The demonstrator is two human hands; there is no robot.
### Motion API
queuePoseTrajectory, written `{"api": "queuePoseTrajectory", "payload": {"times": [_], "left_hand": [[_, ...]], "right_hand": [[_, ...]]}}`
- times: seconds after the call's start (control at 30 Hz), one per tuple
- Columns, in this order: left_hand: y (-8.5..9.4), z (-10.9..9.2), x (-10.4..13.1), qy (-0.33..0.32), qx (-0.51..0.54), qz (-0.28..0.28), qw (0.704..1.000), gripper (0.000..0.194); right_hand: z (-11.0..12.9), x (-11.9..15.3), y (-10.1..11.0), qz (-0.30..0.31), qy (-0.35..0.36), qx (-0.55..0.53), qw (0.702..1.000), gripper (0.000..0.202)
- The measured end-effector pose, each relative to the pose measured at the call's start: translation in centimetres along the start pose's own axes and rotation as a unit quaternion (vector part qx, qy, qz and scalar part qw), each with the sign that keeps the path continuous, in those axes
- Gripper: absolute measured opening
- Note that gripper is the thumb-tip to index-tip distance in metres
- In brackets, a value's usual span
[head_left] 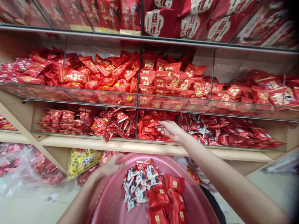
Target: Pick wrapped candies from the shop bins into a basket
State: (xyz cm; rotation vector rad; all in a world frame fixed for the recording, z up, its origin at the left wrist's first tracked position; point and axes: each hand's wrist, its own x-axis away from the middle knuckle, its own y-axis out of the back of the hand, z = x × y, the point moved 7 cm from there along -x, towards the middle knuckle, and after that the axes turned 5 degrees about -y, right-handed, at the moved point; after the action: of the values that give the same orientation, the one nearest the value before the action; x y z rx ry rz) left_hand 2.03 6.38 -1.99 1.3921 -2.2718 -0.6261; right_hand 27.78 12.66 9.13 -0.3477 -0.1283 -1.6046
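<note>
My left hand (111,165) is at the left rim of a pink plastic basket (106,199), its fingers closed over the edge. Inside the basket lie a pile of small packets with black-and-white figures (139,180) and a group of plain red wrapped packets (167,199) with gold marks. My right hand (171,130) reaches into a lower shelf compartment. Its fingertips close on a shiny red wrapped packet (152,122) at the top of a heap of similar red packets (145,132). The far side of that grip is partly hidden.
Clear dividers and a front panel (107,97) edge the shelf above my right hand, which is full of red packets (174,77). Larger red bags (154,23) stand higher up. A wooden ledge (81,144) runs above the basket. A yellow bag (83,160) lies below it.
</note>
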Motion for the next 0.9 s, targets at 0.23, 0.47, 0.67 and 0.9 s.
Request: {"api": "queuePoseTrajectory", "payload": {"times": [0.23,0.47,0.67,0.9], "left_hand": [[-0.2,-0.3,0.0,0.003,-0.009,0.022,1.000,0.051],[-0.4,-0.5,-0.3,-0.003,-0.011,0.031,0.999,0.048],[-0.4,-1.1,0.0,0.016,-0.018,0.038,0.999,0.054],[-0.7,-0.6,-0.3,0.005,0.023,0.042,0.999,0.054]], "right_hand": [[1.0,2.4,2.6,-0.014,0.018,-0.099,0.995,0.021],[-3.5,8.3,6.2,-0.003,0.049,-0.094,0.994,0.019],[-11.5,11.7,7.4,0.035,-0.012,-0.021,0.999,0.029],[-14.8,13.1,8.0,-0.008,-0.005,-0.006,1.000,0.037]]}}
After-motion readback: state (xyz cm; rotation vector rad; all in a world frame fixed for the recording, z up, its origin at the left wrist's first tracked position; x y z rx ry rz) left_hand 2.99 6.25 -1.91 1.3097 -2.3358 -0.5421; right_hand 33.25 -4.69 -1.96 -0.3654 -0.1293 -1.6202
